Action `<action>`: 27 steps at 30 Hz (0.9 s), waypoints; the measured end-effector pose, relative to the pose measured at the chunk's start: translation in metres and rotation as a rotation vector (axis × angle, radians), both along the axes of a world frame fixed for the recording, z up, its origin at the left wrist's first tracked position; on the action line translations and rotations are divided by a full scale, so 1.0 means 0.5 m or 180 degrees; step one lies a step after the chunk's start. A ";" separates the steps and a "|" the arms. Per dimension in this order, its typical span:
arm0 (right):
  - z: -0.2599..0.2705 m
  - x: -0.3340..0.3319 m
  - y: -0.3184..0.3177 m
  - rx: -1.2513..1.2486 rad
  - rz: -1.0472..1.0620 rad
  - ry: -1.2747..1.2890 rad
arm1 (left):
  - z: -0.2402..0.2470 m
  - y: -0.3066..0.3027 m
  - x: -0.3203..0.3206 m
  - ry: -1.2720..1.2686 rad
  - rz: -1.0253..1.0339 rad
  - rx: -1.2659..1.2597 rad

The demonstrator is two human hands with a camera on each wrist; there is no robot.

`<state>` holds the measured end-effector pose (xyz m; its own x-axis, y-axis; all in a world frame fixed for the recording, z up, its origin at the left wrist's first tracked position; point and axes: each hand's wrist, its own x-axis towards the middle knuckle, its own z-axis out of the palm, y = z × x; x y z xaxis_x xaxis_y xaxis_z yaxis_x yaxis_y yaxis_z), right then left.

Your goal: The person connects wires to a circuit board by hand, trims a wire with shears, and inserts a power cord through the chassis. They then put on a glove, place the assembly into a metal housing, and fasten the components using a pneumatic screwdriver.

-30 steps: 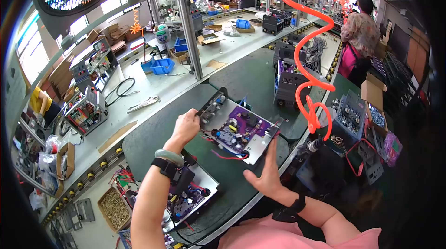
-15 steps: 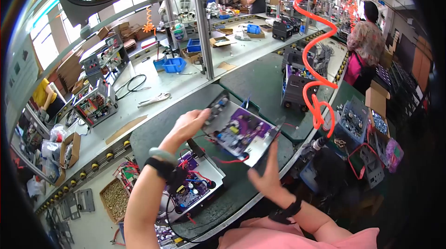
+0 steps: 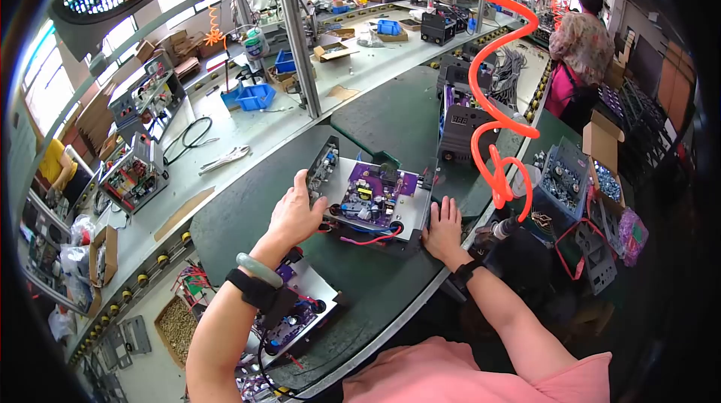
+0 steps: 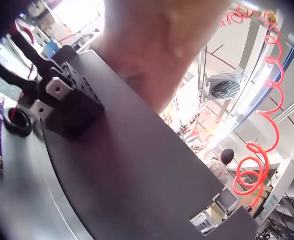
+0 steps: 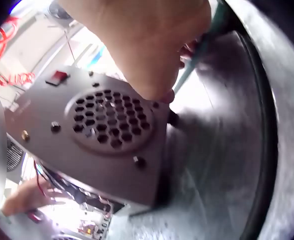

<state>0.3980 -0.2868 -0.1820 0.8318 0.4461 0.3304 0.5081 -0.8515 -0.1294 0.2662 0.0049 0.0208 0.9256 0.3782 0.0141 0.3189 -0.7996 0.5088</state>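
A metal chassis [image 3: 411,200] with a purple circuit board [image 3: 373,194] rests on the dark green work surface [image 3: 360,275]. My left hand [image 3: 293,215] is against its left end panel [image 3: 324,166], index finger extended along the outside and thumb by the near corner. In the left wrist view, the dark panel [image 4: 132,165] hides most of that hand's fingers. My right hand [image 3: 444,232] lies beside the right end with fingers straight. The right wrist view shows it next to a grey panel [image 5: 42,117] with hexagonal vents and a red switch.
Another open chassis [image 3: 319,283] with a purple board stands near my left forearm. An orange coiled hose [image 3: 481,80] hangs at the right, above a bin of small parts [image 3: 567,178]. A dark cased unit [image 3: 466,132] stands beyond the right hand.
The chassis was held raised and tilted; it now sits level on the work surface. My left hand has moved down along its panel, and the right hand has swung flat beside it.
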 end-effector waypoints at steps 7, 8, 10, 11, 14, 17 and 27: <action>-0.007 -0.030 0.025 -0.0197 -0.0111 -0.0080 | 0.000 0.022 -0.029 -0.0051 -0.0147 -0.0165; -0.009 -0.034 0.027 -0.0170 -0.0123 -0.0115 | 0.000 0.030 -0.038 -0.0068 -0.0202 -0.0223; -0.014 -0.053 0.031 -0.0104 -0.0023 -0.0119 | 0.000 0.040 -0.055 -0.0033 -0.0224 -0.0381; -0.017 -0.065 0.035 -0.0020 0.0037 -0.0117 | -0.003 0.049 -0.066 -0.0012 -0.0190 -0.0399; -0.015 -0.106 0.056 -0.0017 0.0160 0.0008 | -0.006 0.071 -0.111 -0.0138 -0.0300 -0.0157; 0.008 -0.167 0.077 -0.0003 0.0266 0.0116 | -0.013 0.105 -0.162 -0.0123 -0.0256 -0.0251; 0.160 -0.342 0.086 0.1340 0.2203 0.1166 | 0.070 0.123 -0.264 0.0508 0.0971 -0.0533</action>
<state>0.2269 -0.2437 -0.1022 0.5065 0.7895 0.3465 0.7564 -0.2141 -0.6180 0.1344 0.0664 0.0558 0.7558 0.6214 -0.2066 0.6152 -0.5658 0.5490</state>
